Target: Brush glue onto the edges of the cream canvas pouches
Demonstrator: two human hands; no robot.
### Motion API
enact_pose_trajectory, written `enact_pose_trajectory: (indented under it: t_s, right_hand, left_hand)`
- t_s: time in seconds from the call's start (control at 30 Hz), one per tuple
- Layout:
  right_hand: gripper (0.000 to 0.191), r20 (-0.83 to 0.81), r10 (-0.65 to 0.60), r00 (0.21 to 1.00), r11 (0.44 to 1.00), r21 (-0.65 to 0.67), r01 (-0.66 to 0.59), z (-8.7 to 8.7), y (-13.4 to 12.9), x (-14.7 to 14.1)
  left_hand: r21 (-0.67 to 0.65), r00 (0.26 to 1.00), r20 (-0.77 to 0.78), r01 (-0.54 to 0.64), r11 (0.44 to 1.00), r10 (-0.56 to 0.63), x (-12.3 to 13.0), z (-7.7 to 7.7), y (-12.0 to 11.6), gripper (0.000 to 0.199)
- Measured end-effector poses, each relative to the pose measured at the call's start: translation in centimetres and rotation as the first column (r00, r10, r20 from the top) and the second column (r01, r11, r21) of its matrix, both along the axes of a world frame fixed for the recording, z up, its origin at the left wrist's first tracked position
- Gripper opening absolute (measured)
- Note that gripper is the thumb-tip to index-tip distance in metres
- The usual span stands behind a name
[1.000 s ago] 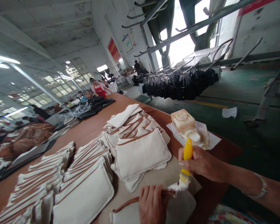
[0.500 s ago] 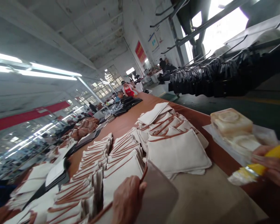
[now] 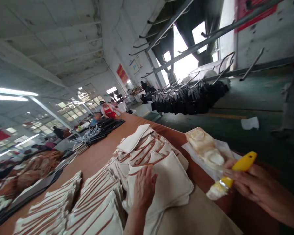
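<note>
My left hand [image 3: 144, 187] lies with its fingers stretched out on the top piece of a pile of cream fabric panels [image 3: 171, 182] edged in brown. In my right hand [image 3: 247, 182] is a brush with a yellow handle [image 3: 245, 162]; its bristles, coated in something whitish, point down and left above the table. Just beyond the brush, a glue-smeared, yellowish container [image 3: 201, 138] rests on a white sheet [image 3: 226, 147] at the table's right edge. Overlapping rows of similar panels [image 3: 95, 195] fan out to the left of my left hand.
The brown tabletop [image 3: 107, 147] stretches away from me, with a tan board [image 3: 198, 212] near my side. Black pieces and white cords [image 3: 88, 134] lie farther back. A metal rack [image 3: 210, 39] holding black items [image 3: 188, 101] stands right of the table. Other people work in the distance.
My left hand has let go of a panel with a brown edge and moved onto the pile of cream panels. The view has swung right; my right hand still holds the brush.
</note>
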State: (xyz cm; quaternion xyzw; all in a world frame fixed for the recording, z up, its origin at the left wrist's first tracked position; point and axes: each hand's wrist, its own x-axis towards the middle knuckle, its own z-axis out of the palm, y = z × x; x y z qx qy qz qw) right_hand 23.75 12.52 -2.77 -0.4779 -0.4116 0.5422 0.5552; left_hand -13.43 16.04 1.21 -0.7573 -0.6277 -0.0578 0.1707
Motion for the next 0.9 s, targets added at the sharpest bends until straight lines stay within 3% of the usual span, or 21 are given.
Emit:
enact_pose_trajectory:
  t_s: [0.13,0.23,0.37,0.57,0.73,0.9]
  right_hand:
    - [0.036,-0.015,0.024,1.000,0.999,0.044,-0.024,1.1,0.8,2.9]
    - [0.038,0.048,-0.013,0.999,0.996,0.087,0.009,1.3,2.1,5.6]
    - [0.035,0.244,-0.012,0.970,0.991,0.133,-0.021,0.7,4.8,7.6]
    - [0.027,0.576,-0.021,0.817,0.935,0.301,-0.188,-0.8,8.1,5.7]
    - [0.021,0.619,-0.051,0.784,0.912,0.348,-0.216,-2.5,9.0,4.4]
    - [0.020,0.650,-0.074,0.757,0.891,0.384,-0.242,-3.2,8.3,4.5]
  left_hand:
    - [0.009,0.999,0.050,-0.019,1.000,0.019,5.8,-1.2,4.9,0.033]
    - [-0.004,0.996,0.062,-0.056,0.998,0.056,7.1,-1.3,6.9,0.024]
    - [-0.054,0.998,0.070,-0.003,0.999,0.006,7.5,-0.5,7.7,0.013]
    - [-0.063,0.994,0.088,0.064,0.996,-0.058,7.7,0.8,5.0,0.011]
    - [0.083,0.992,0.055,0.111,0.990,-0.116,6.7,-0.7,1.8,0.018]
    - [0.214,0.989,0.062,0.118,0.970,-0.133,7.1,-1.3,0.2,0.017]
